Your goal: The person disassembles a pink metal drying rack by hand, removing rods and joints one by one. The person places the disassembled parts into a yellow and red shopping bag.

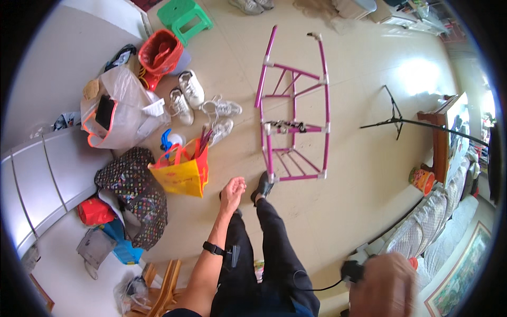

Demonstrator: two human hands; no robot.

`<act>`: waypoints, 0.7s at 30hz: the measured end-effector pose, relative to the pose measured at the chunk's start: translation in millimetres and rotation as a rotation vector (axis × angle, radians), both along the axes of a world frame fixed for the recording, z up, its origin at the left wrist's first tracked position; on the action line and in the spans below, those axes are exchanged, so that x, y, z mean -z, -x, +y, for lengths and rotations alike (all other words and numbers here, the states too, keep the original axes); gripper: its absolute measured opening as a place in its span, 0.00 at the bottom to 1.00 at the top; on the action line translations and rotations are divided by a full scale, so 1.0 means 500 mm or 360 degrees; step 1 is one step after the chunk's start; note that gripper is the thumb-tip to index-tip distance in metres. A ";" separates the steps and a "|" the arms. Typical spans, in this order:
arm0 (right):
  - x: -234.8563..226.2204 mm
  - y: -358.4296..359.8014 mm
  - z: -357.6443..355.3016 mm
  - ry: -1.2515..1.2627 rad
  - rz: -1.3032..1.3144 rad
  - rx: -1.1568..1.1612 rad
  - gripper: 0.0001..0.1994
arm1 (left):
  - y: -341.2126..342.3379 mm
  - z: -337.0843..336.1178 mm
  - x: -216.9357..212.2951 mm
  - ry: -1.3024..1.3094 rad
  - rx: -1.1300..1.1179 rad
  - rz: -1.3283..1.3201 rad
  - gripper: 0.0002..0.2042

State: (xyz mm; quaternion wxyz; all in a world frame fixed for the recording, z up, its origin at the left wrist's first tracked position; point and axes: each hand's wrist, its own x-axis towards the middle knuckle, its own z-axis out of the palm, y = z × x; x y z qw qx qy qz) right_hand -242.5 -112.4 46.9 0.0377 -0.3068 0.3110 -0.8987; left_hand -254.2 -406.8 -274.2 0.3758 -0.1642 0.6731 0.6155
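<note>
A purple tubular frame with white plastic joints (327, 105) is on the beige floor (364, 174). Between it and a yellow-and-red shopping bag (182, 178) hangs the left hand (232, 194), loosely half-curled, empty. The right hand (384, 285) is blurred beside a small black device (352, 271); I cannot tell its grip.

I note the rack (314, 129): smooth tubes (327, 103), satin; plastic-looking joints (326, 128). Floor (364, 174): smooth, glossy. Stool (177, 13): plastic. My trousers (276, 238): matt cloth. Cover (417, 235): quilted cloth.
</note>
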 end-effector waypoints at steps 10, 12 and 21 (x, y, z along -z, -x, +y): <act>0.555 0.206 -0.067 -0.2755 -0.0995 0.1033 0.20 | -0.023 -0.070 -0.054 0.0089 0.0079 0.0012 0.11; 0.618 0.165 -0.113 -0.2568 -0.1162 0.1312 0.23 | -0.033 -0.147 -0.070 0.0078 0.0079 0.0086 0.10; 0.756 -0.015 -0.159 -0.2382 -0.1664 0.0979 0.16 | 0.001 -0.437 -0.193 0.0812 0.0346 0.0019 0.09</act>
